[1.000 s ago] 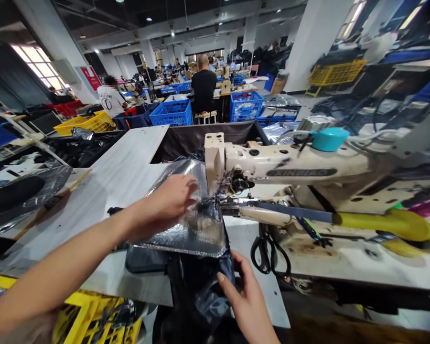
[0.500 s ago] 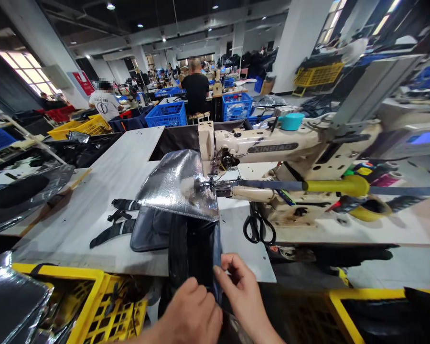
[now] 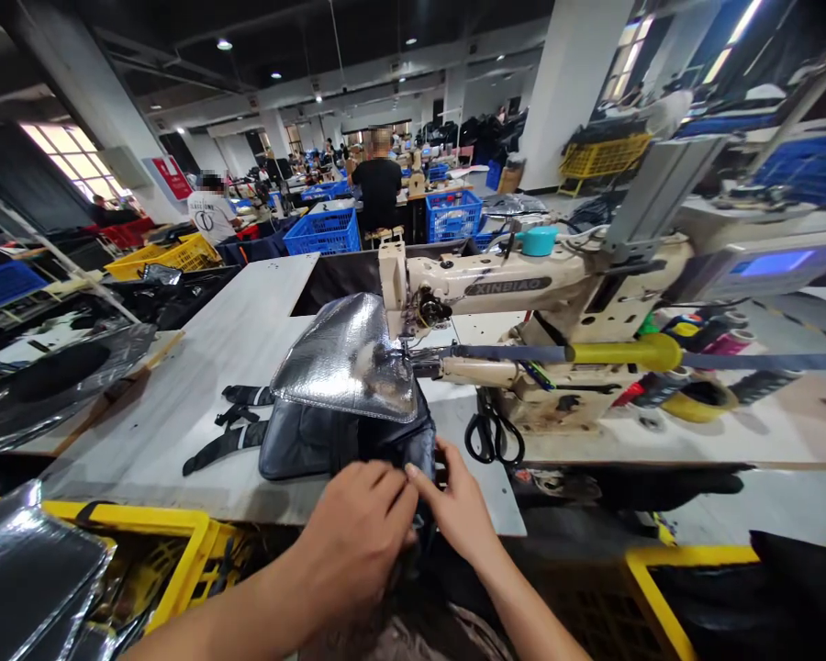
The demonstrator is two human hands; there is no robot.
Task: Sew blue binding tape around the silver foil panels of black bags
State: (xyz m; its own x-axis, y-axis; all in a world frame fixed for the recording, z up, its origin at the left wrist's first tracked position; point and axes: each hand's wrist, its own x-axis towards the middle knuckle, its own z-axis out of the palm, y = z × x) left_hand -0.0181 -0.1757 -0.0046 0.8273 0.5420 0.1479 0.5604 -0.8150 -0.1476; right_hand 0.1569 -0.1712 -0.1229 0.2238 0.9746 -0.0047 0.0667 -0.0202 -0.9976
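Currently | my right hand [image 3: 458,505] pinches the black bag [image 3: 293,447] by its edge | left hand [image 3: 364,514] curled over it, grip hidden, I can't tell from here | bag on table [image 3: 203,367], partly under silver sheet [image 3: 337,358]

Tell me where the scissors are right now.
In the head view, the scissors lie right of centre on the white table, beyond and to the right of the right hand, beside the sewing machine.
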